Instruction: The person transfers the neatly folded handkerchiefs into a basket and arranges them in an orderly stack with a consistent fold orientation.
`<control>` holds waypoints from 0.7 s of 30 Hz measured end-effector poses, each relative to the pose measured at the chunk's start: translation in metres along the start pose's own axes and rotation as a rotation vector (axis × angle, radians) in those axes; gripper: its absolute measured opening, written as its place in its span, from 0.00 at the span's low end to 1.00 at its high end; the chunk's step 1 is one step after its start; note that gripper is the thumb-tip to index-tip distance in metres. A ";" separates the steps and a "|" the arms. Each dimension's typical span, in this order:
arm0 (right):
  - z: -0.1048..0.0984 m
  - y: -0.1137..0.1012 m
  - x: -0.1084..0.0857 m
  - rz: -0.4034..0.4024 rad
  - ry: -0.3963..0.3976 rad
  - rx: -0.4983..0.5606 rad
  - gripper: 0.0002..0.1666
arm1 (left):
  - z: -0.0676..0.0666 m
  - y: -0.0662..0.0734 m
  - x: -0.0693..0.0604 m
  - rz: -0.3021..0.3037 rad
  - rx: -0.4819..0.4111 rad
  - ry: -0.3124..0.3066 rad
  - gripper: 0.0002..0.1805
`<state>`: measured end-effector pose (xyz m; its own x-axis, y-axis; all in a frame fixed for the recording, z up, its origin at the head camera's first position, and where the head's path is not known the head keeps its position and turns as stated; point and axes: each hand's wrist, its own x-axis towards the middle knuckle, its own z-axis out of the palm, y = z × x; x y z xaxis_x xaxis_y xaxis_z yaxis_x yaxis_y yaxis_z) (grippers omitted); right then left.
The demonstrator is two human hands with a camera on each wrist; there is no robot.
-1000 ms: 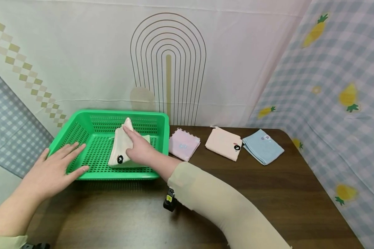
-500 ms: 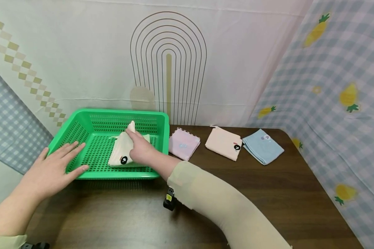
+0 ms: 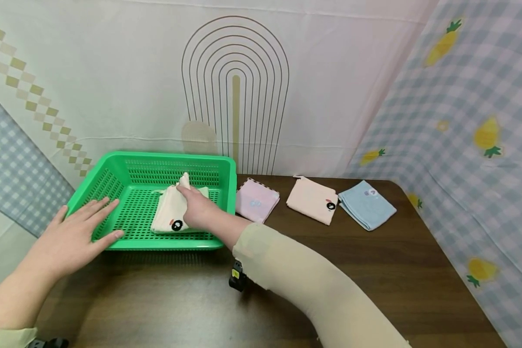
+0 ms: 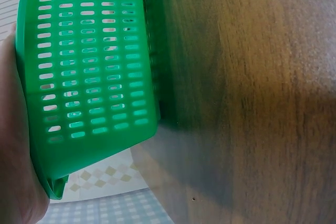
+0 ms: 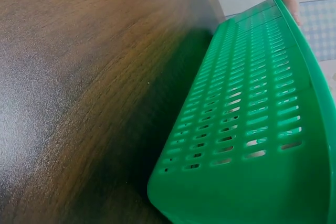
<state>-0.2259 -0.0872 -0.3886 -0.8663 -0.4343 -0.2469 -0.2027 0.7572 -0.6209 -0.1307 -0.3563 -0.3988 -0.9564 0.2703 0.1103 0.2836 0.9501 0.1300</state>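
Observation:
A green slotted plastic basket (image 3: 161,245) stands on the table with its long side toward me. My left hand (image 3: 76,237) rests on its front left corner, fingers straight and spread over the rim. Inside the basket, my right hand (image 3: 201,210) holds a folded cream towel (image 3: 167,210) with a black round eye patch, one corner poking up past the fingers. Pale cloth also shows to the right of that hand; whether it is a separate towel I cannot tell. The basket wall (image 4: 89,145) hides the towel in the left wrist view and mostly in the right.
To the right of the basket, a lilac folded towel (image 3: 257,200), a pale pink one (image 3: 312,199) and a light blue one (image 3: 367,205) lie in a row on the dark wooden table (image 3: 374,275). Printed curtains (image 3: 330,87) hang behind and at both sides.
The towel's eye patch has shifted slightly right, and its raised corner has come lower and a little right with my right hand. My left hand stays on the basket corner.

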 end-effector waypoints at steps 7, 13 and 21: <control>-0.002 -0.001 -0.003 -0.037 0.051 0.045 0.56 | -0.001 0.001 0.000 -0.006 -0.004 -0.004 0.45; -0.006 -0.001 -0.002 -0.074 0.097 0.139 0.57 | 0.000 0.000 -0.001 -0.011 -0.004 0.003 0.45; -0.007 -0.002 0.001 -0.074 0.105 0.240 0.56 | 0.001 0.001 -0.001 -0.011 -0.006 0.000 0.45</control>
<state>-0.2298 -0.0860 -0.3828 -0.8981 -0.4220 -0.1236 -0.1640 0.5823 -0.7963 -0.1295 -0.3556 -0.3998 -0.9596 0.2596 0.1087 0.2731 0.9522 0.1369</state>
